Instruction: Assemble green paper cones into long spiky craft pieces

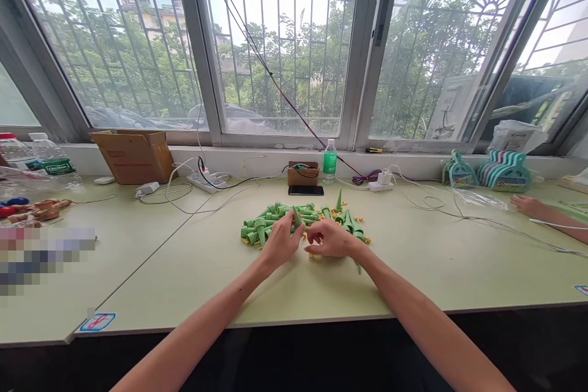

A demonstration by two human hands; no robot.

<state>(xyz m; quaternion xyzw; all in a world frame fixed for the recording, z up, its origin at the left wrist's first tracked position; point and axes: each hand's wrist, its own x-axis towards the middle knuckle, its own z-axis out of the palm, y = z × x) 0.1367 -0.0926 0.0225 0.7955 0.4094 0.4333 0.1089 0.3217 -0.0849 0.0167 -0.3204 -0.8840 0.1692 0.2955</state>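
Observation:
A heap of green cone-shaped plastic spikes (pixel 275 217) mixed with small yellow-orange pieces (pixel 361 220) lies in the middle of the pale green table (pixel 193 269). My left hand (pixel 281 244) is closed on one green spike (pixel 297 217), which points up and away between its fingers. My right hand (pixel 329 239) rests just to the right, fingers curled and pinched near a small yellow piece (pixel 312 255) at the table surface; what it grips is too small to name. The two hands almost touch.
Behind the heap lie a black phone (pixel 305 190), a small brown box (pixel 303 173) and a green-labelled bottle (pixel 329 162). A power strip (pixel 206 182) and white cables trail along the sill. A cardboard box (pixel 135 156) stands at left. Another person's hand (pixel 528 205) rests at far right.

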